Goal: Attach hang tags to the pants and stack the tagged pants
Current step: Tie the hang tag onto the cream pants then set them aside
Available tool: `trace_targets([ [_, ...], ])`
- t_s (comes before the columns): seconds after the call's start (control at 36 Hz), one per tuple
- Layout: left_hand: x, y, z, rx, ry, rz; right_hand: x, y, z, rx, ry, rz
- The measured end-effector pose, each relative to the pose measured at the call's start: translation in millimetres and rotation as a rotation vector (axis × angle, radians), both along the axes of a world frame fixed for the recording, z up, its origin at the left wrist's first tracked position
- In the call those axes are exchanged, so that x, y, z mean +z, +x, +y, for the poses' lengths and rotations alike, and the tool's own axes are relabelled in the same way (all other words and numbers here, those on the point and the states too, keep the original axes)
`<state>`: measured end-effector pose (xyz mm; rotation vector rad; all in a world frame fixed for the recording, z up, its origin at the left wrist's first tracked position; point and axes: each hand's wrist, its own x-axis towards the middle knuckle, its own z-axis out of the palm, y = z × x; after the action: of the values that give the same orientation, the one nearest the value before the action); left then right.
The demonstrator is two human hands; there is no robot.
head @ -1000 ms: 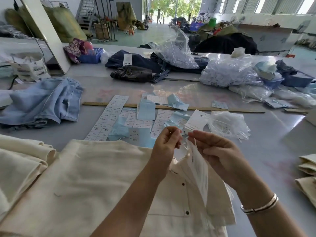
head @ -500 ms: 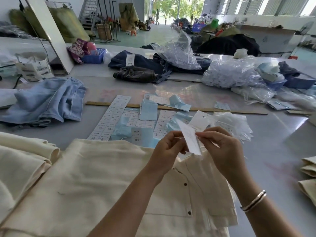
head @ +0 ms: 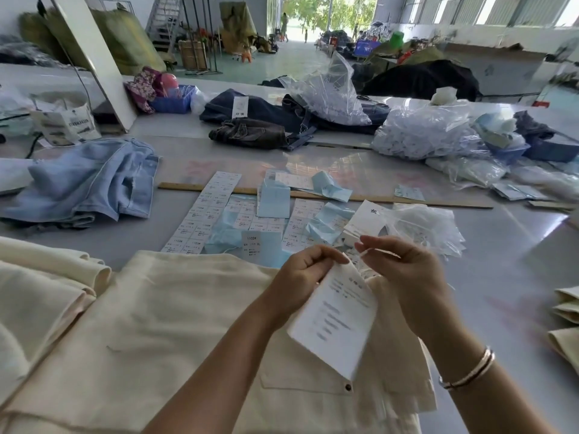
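Tag (head: 333,317): white card, blurred print, hangs tilted over cream pants (head: 163,324). L hand (head: 300,277) fingers pinch its top corner; R hand (head: 404,270) at 3 o'clock, fingers pinch thin string.

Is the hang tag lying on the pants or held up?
Held up: left hand pinches the hang tag at its top; it hangs over the cream pants.

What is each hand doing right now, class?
Left hand: fingers pinch the top of the white hang tag.
Right hand: fingers pinch the tag's thin string.
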<state>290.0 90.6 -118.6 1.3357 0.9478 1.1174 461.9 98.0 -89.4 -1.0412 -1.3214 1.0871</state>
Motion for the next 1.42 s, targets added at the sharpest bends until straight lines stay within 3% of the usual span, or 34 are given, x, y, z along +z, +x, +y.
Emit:
trace_targets([
  [0.11,-0.5,-5.8,0.3,-0.15,-0.01,0.187,-4.7,-2.2,0.4,-0.131,0.219,-0.34],
  [0.17,0.1,-9.2,1.2,-0.192,-0.024,0.271,-9.4,-2.6,1.4,-0.162,0.238,-0.412],
  [0.33,-0.1,-9.3,2.6,-0.064,0.042,0.363,-15.1,-7.1,-2.3,-0.094,0.073,-0.228],
  [0.47,-0.9,-3.3,-9.8,0.05,0.087,0.057,-15.8,-13.8,-9.0,-0.074,0.006,-0.104],
  [0.56,-2.1,1.9,-13.6,0.073,0.133,0.003,-16.5,-17.4,-14.8,-0.044,-0.043,-0.08],
  [0.86,-1.5,4.8,-16.1,0.178,0.323,0.262,-15.5,-23.7,-29.9,0.03,-0.228,0.199],
  [0.92,2.1,4.9,-17.2,0.246,0.379,0.278,-15.4,-24.0,-29.8,0.036,-0.222,0.18],
  [1.03,7.1,2.2,-17.7,0.36,0.361,0.11,-17.8,-25.9,-30.3,0.071,-0.167,0.122],
  [1.11,6.6,-0.7,-19.2,0.245,0.307,0.107,-20.5,-27.7,-31.6,0.069,-0.153,0.033],
  [1.19,2.8,-0.1,-21.4,0.141,0.287,0.17,-22.0,-26.6,-30.3,0.043,-0.18,0.096],
  [1.42,-1.9,9.6,-25.5,0.191,0.273,0.177,-21.0,-28.3,-31.1,0.057,-0.226,0.105],
])
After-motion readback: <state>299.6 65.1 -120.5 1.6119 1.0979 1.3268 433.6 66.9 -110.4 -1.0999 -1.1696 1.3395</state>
